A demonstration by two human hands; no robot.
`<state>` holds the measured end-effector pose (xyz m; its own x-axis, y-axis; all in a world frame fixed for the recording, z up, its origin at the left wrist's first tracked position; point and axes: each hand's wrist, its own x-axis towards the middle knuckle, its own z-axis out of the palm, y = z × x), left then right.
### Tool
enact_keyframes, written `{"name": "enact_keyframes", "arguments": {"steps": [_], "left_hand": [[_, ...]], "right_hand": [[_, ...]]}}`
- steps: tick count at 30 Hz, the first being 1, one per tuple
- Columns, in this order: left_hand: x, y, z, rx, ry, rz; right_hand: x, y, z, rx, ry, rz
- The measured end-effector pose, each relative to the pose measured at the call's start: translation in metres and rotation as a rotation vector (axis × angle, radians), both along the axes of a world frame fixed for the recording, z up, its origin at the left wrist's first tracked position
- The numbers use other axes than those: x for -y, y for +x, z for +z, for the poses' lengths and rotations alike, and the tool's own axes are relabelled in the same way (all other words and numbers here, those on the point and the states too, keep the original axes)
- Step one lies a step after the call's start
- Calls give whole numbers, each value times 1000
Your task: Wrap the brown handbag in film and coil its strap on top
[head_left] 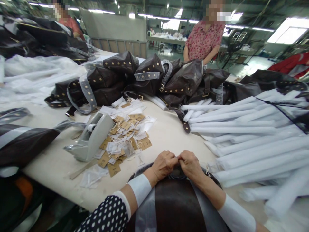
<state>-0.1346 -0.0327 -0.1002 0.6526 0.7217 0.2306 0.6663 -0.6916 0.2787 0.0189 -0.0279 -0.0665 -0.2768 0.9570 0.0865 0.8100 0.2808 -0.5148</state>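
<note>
A dark brown leather bag (178, 203) with clear plastic strips over it lies right in front of me at the table's near edge. Over its far top edge, my left hand (165, 164) and my right hand (190, 166) meet with fingertips pinched together. Whatever they pinch is too small and too covered by the fingers to make out. To the left of my hands lies a heap of brown tags (130, 135) with white strings and small clear packets. A grey tape dispenser (94, 137) stands beside the heap.
White paper rolls (246, 138) are piled on the right, some tied with a black cord. Several brown studded bags (181, 80) line the table's far side. Behind them stands a person (205, 38) in a patterned shirt. Another dark bag (26, 138) lies at left.
</note>
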Motion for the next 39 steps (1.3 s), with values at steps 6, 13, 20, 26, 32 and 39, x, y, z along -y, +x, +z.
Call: {"name": "enact_keyframes", "arguments": {"steps": [6, 13, 20, 26, 32, 39], "left_hand": [[1, 0, 0, 52, 3, 27], [2, 1, -5, 128, 19, 93], [3, 1, -2, 193, 4, 104], [2, 1, 3, 224, -84, 175], [0, 0, 13, 270, -220, 235], [-2, -2, 17, 276, -343, 247]], "right_hand": [[8, 13, -1, 22, 128, 250], [10, 24, -5, 107, 202, 405], [15, 21, 5, 261, 181, 476], [23, 14, 11, 429, 184, 478], [25, 13, 14, 450, 140, 460], [26, 13, 13, 458, 149, 458]]}}
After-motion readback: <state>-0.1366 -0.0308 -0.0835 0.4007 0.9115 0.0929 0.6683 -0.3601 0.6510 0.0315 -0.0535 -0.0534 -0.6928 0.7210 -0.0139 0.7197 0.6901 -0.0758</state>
